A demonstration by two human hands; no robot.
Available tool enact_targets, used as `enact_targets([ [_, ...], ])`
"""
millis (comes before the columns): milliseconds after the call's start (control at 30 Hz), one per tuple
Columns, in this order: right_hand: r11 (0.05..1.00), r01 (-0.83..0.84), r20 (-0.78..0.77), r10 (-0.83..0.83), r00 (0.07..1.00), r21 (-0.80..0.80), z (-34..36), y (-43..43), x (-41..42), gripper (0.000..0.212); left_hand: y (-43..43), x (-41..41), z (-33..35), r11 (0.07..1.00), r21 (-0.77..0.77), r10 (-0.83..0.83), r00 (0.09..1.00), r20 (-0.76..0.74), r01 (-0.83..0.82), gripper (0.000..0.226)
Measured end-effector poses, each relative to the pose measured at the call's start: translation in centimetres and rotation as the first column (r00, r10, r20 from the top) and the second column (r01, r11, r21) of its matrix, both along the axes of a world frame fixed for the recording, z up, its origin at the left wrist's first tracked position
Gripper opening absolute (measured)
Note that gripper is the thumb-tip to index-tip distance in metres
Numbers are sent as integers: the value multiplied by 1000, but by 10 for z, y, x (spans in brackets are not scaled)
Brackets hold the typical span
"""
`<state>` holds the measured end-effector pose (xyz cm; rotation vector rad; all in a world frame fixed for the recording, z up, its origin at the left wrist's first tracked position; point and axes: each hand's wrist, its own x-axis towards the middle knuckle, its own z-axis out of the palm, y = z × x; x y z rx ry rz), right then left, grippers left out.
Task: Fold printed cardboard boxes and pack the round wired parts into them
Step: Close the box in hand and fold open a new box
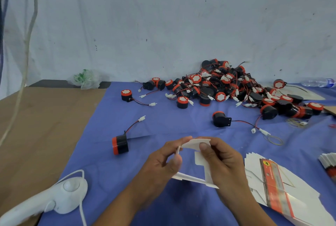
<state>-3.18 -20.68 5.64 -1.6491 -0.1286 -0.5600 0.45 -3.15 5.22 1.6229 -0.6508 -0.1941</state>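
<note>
The blue cloth covers most of the table under me. It looks soft, so if I press a crease against it, I judge the board may give rather than fold cleanly. On it, against the wall, sits the heap of round wired parts, their thin red and black leads crossed over one another. Pulling one out by its body could drag its neighbours along by the wires. To my right lies the fanned stack of flat printed boxes, near my right forearm, where a careless elbow could skew it.

The box I am working on is in the air between my hands, half opened, with its white inside facing me. My left hand pinches its left wall between thumb and curled fingers. My right hand grips the right side, thumb pressing the top flap. If I squeeze unevenly, the sleeve may collapse flat or a flap may crease off its score line, and then the tab will not tuck.

The nearest part lies on its side to the left of my hands, well apart from the box. Being round, it may roll if nudged. Thin rubber bands lie to the right, where a lead could easily catch on them.
</note>
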Motion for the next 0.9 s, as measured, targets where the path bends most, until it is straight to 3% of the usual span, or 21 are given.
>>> enact_targets([
  [133, 997, -60, -25, 61, 998, 47, 0, 0, 1, 18, 0, 1, 1, 998, -35, 49, 997, -56, -51, 49],
  [233, 990, -109, -40, 113, 993, 86, -2, 2, 1, 25, -6, 0, -1, 990, -59, 120, 989, -90, -125, 32],
  [400, 966, -238, -73, 246, 966, 104, -2, 8, -1, 15, -12, -2, -5, 968, -107, 204, 962, -183, -226, 39],
  [533, 894, -433, -168, 448, 878, 116, -4, 4, -1, 31, -11, 2, -6, 953, -151, 233, 953, -194, -264, 35],
  [700, 932, -250, -235, 313, 920, 263, -11, 3, 6, 30, -15, -4, -8, 973, -138, 167, 978, -122, -183, 35],
  [900, 927, -88, -238, 184, 954, 365, -10, 3, 7, 32, -22, -21, -7, 976, -212, 62, 995, 83, -44, 84],
])
